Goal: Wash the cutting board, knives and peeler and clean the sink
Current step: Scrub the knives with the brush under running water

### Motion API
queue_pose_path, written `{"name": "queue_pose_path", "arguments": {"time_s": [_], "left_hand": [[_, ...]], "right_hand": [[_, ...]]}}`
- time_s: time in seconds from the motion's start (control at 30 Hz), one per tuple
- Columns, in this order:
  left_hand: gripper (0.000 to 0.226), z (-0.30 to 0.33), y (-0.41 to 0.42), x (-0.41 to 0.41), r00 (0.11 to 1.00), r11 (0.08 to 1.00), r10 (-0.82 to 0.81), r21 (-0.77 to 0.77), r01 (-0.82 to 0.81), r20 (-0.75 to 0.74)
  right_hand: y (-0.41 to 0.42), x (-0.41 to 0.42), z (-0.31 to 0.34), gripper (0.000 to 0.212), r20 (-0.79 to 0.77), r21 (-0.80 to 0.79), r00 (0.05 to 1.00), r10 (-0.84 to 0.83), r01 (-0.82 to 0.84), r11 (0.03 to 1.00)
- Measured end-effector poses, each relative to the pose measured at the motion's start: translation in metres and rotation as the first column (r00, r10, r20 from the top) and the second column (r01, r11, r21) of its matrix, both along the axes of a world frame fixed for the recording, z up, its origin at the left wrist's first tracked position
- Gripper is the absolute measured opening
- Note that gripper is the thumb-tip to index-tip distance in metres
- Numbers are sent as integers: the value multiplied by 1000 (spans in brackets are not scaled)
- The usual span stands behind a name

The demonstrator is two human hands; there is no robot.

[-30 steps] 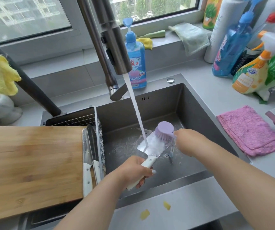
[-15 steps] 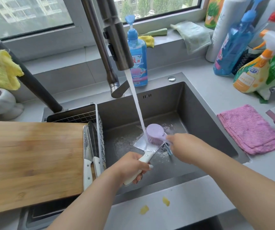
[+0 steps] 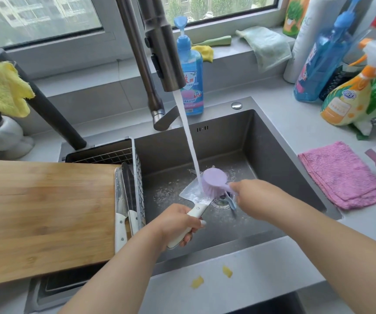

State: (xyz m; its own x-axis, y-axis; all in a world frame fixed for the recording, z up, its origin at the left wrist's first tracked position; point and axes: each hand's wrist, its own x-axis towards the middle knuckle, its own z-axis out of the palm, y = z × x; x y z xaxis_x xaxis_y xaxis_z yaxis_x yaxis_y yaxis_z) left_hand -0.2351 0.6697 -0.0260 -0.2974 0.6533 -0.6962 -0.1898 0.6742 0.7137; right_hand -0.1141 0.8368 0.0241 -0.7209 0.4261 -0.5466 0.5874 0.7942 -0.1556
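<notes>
Brush (image 3: 214, 181): slid down the blade toward the handle, gripped by right hand (image 3: 253, 196).
Knife (image 3: 193, 197): over the sink (image 3: 273, 143), under running water, handle held by left hand (image 3: 178, 223).
Meaning: blade scrub nearly covered; rinse likely next.

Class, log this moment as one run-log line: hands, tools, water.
left hand: grips knife handle | right hand: holds purple brush on blade | tap water: running onto blade | sink: wet
</notes>
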Motion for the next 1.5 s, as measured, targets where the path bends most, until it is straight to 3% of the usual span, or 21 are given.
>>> {"name": "queue_pose_path", "arguments": {"time_s": [0.1, 0.23, 0.43, 0.53, 0.67, 0.8, 0.87, 0.93, 1.03, 1.2, 1.37, 1.5], "left_hand": [[9, -1, -1, 0, 1000, 1000, -3, -9, 3, 5], [9, -3, 0, 0, 999, 1000, 2, -20, -1, 34], [10, -3, 0, 5, 996, 998, -54, -21, 56, 67], [10, -6, -4, 3, 996, 997, -74, -30, 76, 55], [11, -8, -5, 0, 998, 998, -47, -49, 49, 51], [10, -4, -1, -1, 995, 997, -65, -43, 68, 75], [10, -3, -1, -2, 994, 997, -69, -33, 72, 88], [10, -4, -3, -4, 995, 997, -61, -37, 64, 81], [9, -7, -5, -10, 998, 998, -39, -54, 42, 54], [11, -3, -4, -14, 997, 995, -63, -74, 66, 34], [17, 4, -5, -17, 994, 992, -108, -67, 109, 19], [17, 8, -12, -23, 990, 987, -136, -93, 132, -45]], "right_hand": [[6, 0, 1, 48, 83, 37, 995, -58, 55, 998], [-21, -8, 10, 44, 139, -4, 986, 91, -92, 996], [0, -27, -1, 28, 95, -5, 992, -84, 85, 996], [4, -19, 1, 25, 86, -14, 993, -74, 76, 997], [-24, -28, 6, 38, 343, -42, 937, 59, -47, 998], [-23, -47, 0, 40, 268, 27, 958, 102, -114, 993], [-10, -47, 1, 39, 277, 44, 960, 29, -43, 998], [0, -38, 4, 28, 186, -3, 982, -32, 33, 999], [-10, -26, 7, 26, 85, -48, 996, 19, -15, 999], [-29, -49, 6, 39, 241, 0, 964, 112, -115, 993], [8, -44, -14, 27, 69, -20, 991, -111, 113, 993], [18, -41, -29, 27, 164, 13, 967, -194, 195, 981]]}}
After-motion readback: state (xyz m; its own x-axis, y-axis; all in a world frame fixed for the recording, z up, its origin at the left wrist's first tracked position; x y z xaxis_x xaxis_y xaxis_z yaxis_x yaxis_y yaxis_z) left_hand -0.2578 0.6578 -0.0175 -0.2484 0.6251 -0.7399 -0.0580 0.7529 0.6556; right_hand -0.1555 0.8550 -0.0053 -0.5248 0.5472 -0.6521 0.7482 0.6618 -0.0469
